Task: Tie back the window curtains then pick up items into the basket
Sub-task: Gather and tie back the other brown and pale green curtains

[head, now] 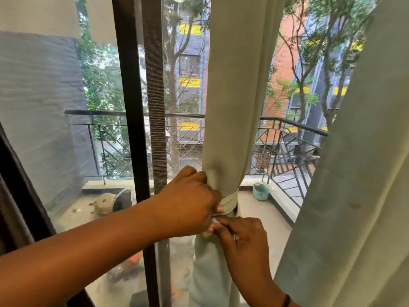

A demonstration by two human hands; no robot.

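At the centre of the view hangs a gathered pale green curtain [230,107], cinched at about 6 o'clock from its middle by a tie band [230,201] of the same cloth wrapped round it. The left hand [188,202] reaches in from 8 o'clock, fingers curled and pinching the band's end against the curtain's left edge; the right hand [241,242] comes up from 5 o'clock just below it, its fingertips pinching the same small spot where the band's ends meet (the fastening itself is too small to make out). The two hands touch there. A second curtain [345,196] of the same colour fills the 3 o'clock side, well apart from the tied one. At 9 o'clock a dark window frame [130,107] and a mesh-edged strip [155,96] stand upright beside the left wrist. Beyond the glass, a balcony railing [287,138] runs across, with a small teal basket [261,191] on the balcony floor at 4 o'clock of the band and a toppled pot [115,201] at 9 o'clock.
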